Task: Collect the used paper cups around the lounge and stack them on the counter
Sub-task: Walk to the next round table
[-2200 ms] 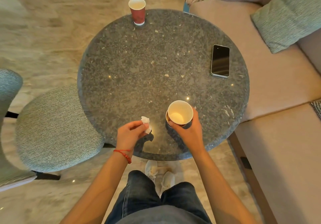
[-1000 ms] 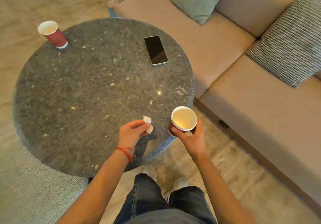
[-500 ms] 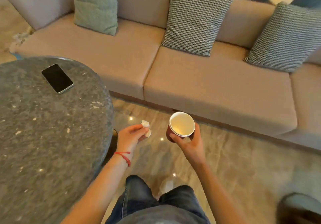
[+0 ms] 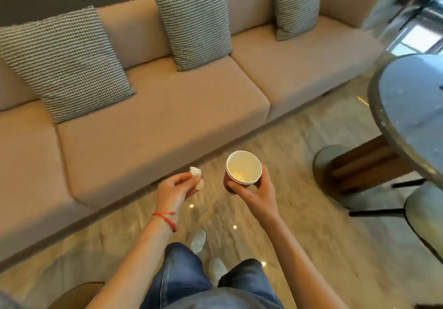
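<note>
My right hand (image 4: 257, 195) grips red paper cups (image 4: 243, 171) with white insides, held upright over the floor; two rims show, one nested in the other. My left hand (image 4: 176, 191), with a red string on its wrist, pinches a small crumpled white tissue (image 4: 195, 171) just left of the cups. Both hands hover in front of me above the wooden floor. No counter is in view.
A long beige sofa (image 4: 155, 117) with several checked cushions (image 4: 64, 62) runs across the view ahead. A dark round stone table (image 4: 412, 107) on a pedestal base stands at the right, with a grey stool (image 4: 426, 215) beside it. My feet are on the open floor between.
I have turned right, away from the first round table; it, the phone and the other red cup have left the view. Another table and stool entered at right. Both hands keep their holds.
</note>
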Motion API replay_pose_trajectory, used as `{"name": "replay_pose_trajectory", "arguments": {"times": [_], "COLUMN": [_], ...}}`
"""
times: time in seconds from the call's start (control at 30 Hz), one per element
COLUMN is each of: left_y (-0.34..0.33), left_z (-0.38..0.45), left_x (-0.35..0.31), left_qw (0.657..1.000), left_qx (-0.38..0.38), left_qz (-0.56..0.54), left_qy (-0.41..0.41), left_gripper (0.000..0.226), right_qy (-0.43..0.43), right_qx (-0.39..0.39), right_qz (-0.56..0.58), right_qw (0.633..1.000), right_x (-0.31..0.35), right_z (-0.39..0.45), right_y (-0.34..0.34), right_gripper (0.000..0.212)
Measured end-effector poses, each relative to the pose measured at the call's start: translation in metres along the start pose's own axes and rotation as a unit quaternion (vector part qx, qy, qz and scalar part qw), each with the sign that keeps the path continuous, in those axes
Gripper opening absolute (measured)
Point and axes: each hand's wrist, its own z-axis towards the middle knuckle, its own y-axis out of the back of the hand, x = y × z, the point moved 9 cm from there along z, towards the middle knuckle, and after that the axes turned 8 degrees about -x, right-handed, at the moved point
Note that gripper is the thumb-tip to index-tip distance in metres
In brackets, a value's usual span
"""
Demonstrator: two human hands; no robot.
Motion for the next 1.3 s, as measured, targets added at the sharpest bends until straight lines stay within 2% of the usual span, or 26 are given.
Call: {"name": "replay_pose_trajectory", "arguments": {"times": [0.23,0.37,0.53,0.77,1.0,1.3], "left_y": [-0.117,-0.173,-0.219,-0.247,-0.246,-0.224], "left_z": [0.005,-0.001,-0.024,-0.101,-0.189,-0.300], "left_x": [-0.024,-0.032,-0.020,0.015,0.063,0.125], "left_qw": [0.979,0.946,0.902,0.818,0.739,0.660], "left_qx": [0.189,0.300,0.397,0.519,0.599,0.660], "left_qz": [0.071,0.120,0.171,0.243,0.306,0.359], "left_qy": [-0.010,-0.003,0.010,0.038,0.027,-0.003], "left_gripper": [0.013,0.014,0.013,0.012,0.011,0.012], "right_qy": [-0.009,-0.020,-0.058,-0.119,-0.128,-0.131], "right_qx": [-0.179,-0.285,-0.402,-0.541,-0.660,-0.739], "right_qz": [-0.002,0.002,0.017,0.045,0.089,0.092], "right_qw": [0.984,0.958,0.913,0.831,0.735,0.655], "right_x": [-0.003,-0.002,-0.013,-0.019,-0.032,-0.050], "right_z": [0.010,-0.001,-0.042,-0.134,-0.234,-0.358], "right_y": [0.071,0.100,0.125,0.157,0.182,0.214], "right_gripper": [0.063,0.063,0.063,0.060,0.058,0.055]}}
